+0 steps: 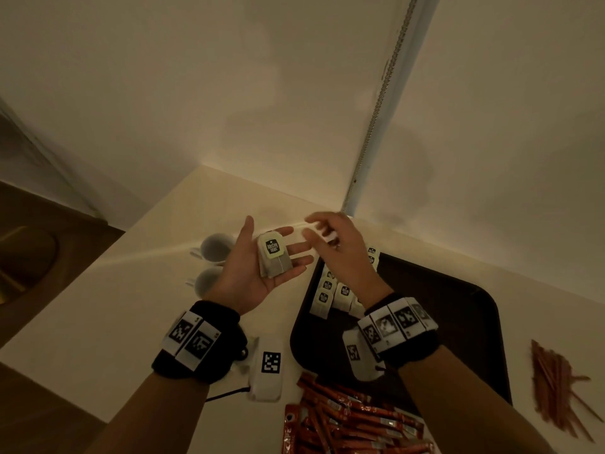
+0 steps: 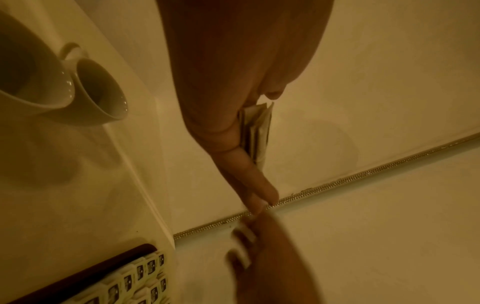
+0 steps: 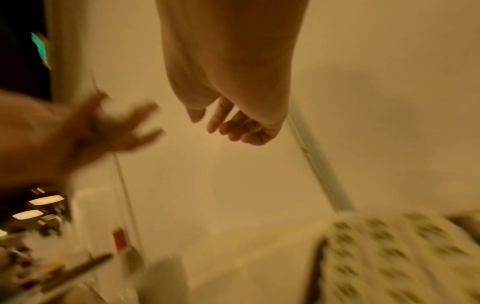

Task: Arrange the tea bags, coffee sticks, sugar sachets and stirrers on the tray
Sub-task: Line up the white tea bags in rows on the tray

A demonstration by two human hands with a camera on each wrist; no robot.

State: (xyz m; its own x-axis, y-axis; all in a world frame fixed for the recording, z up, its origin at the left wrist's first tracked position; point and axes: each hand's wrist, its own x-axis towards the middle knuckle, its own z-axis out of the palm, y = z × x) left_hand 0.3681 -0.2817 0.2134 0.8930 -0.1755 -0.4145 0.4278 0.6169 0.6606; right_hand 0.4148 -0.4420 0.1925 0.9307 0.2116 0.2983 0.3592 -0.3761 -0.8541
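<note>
Cream desk [image 1: 137, 309] fills the lower half of the head view, pushed into a corner of pale walls. Dark tray [image 1: 435, 309] lies on its right part, rim near the front edge. Two white cups [image 1: 212, 247] stand left of the tray, one behind the other, close together; the left wrist view shows them nearly touching [image 2: 101, 90]. Left hand [image 1: 258, 267] is raised palm up between cups and tray, fingers straight and spread, thumb out, carrying a small stack of tea bags [image 1: 273, 257] flat across palm and fingers; the top one shows a dark square label. In the left wrist view the stack [image 2: 255, 131] is seen edge on against the fingers. Right hand [image 1: 340, 247] hovers just beside the left fingertips, above the tray's far left corner, fingers loosely curved and apart, empty as far as the blur lets me tell; the right wrist view shows the same relaxed fingers [image 3: 233, 123]. Rows of tea bags on the tray [image 1: 330, 293] sit along its left side, overlapping, labels up, partly hidden by the right wrist. Orange coffee sticks [image 1: 353, 421] lie in a loose heap on the desk at the tray's near edge, some overlapping its rim. Brown stirrers [image 1: 556, 385] lie in a bundle on the desk right of the tray, apart from it. Sugar sachets can't be made out.
</note>
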